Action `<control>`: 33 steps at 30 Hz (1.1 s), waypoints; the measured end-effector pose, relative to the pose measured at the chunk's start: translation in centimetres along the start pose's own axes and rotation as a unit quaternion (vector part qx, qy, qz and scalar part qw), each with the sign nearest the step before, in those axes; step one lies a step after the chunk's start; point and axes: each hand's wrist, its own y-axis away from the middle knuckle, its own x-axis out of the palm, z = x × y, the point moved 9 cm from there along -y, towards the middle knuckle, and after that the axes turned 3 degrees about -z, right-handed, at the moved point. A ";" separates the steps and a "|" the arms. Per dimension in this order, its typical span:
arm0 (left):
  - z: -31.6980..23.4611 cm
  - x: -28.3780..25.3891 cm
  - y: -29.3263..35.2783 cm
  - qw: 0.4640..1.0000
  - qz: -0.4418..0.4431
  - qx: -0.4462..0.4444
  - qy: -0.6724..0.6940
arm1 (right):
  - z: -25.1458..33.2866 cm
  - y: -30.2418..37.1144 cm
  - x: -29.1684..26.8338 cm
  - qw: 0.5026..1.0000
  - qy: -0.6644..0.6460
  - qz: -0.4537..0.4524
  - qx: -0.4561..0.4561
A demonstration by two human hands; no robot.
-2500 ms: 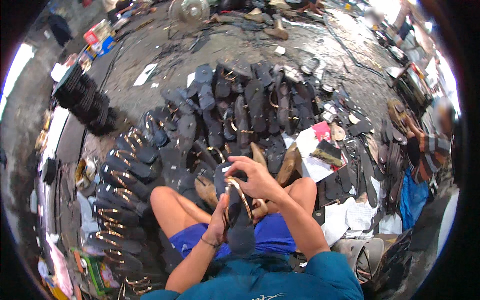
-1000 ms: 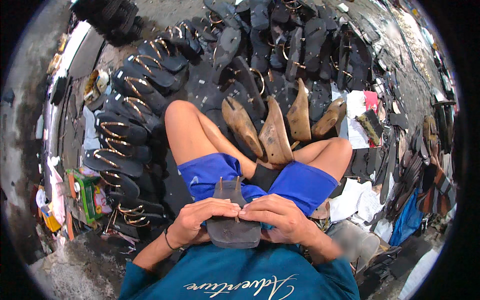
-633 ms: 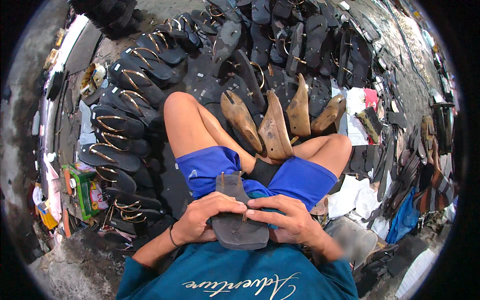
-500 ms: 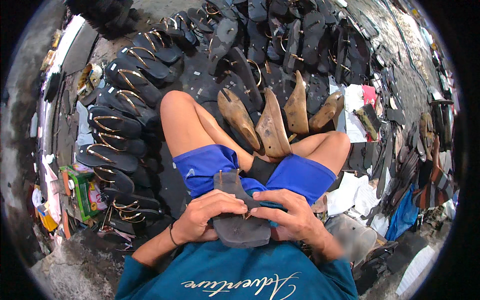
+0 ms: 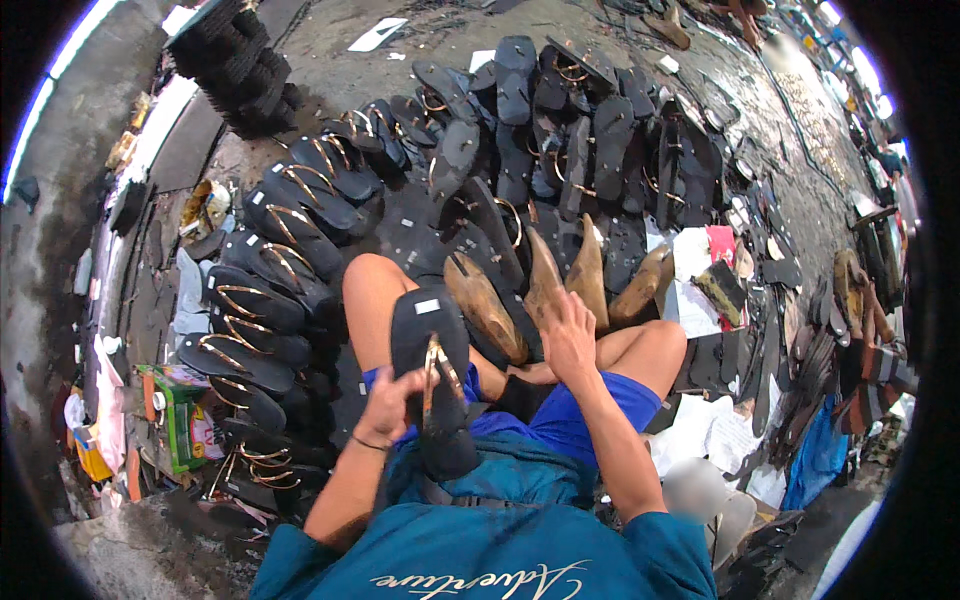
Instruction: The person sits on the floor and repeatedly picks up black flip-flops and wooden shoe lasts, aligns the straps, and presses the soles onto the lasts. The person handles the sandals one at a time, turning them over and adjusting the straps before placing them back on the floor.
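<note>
My left hand point(image 5: 390, 408) is closed on a black flip-flop sandal point(image 5: 418, 328), its thumb by the gold strap. The sandal's upper side, with a small white sticker near the toe, faces me. In front of my crossed legs, my right hand point(image 5: 566, 345) has its fingers around the lower part of a brown wooden shoe last point(image 5: 541, 262), which stands upright. Close beside it are more wooden lasts: one point(image 5: 484, 310) to the left, one point(image 5: 589, 275) just right, and one point(image 5: 642, 288) farther right.
Black sandals with gold straps point(image 5: 262, 265) lie in a curved row on the left. Several black soles point(image 5: 612, 140) lie ahead. A dark stack point(image 5: 235, 75) stands far left. White papers point(image 5: 700, 262) and a blue plastic bag point(image 5: 812, 455) lie on the right.
The sandal has been turned from sole side to strap side and is now in my left hand alone. My right hand has left it and reached forward to a wooden last.
</note>
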 end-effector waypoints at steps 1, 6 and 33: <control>0.7 2.1 0.5 0.996 0.077 -0.009 0.042 | 1.0 -1.7 -0.9 0.994 -0.098 -0.029 0.026; -0.4 7.8 3.0 0.973 0.219 0.023 0.062 | 4.0 -1.6 7.5 0.960 -0.220 0.153 0.077; 6.6 -1.2 -3.4 0.980 -0.001 0.049 0.193 | 17.6 1.7 -11.9 0.945 -0.280 0.144 0.091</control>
